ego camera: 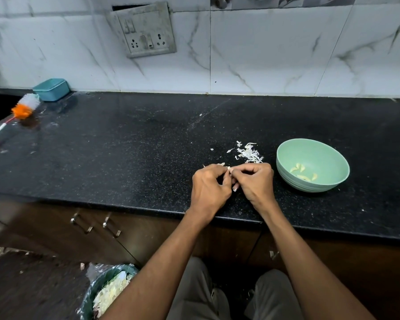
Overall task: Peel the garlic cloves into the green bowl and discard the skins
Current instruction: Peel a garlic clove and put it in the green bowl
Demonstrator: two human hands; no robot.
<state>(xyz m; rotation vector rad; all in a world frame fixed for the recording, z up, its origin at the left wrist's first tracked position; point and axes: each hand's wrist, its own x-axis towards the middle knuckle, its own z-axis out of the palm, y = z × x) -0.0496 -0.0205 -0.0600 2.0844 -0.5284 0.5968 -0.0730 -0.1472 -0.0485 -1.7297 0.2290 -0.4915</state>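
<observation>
My left hand (209,187) and my right hand (254,183) meet over the black counter, fingers curled, both pinching one small garlic clove (229,168) between them. Most of the clove is hidden by the fingers. A bit of skin (235,188) shows below the fingers. The green bowl (286,151) stands to the right of my hands and holds several peeled cloves (303,172). A pile of white garlic skins (248,153) lies on the counter just beyond my hands.
A bin (95,289) lined with plastic and holding scraps stands on the floor at lower left. A teal box (51,89) and an orange-and-white brush (26,107) sit at the counter's far left by the sink. Cabinet handles (111,226) are below the counter edge.
</observation>
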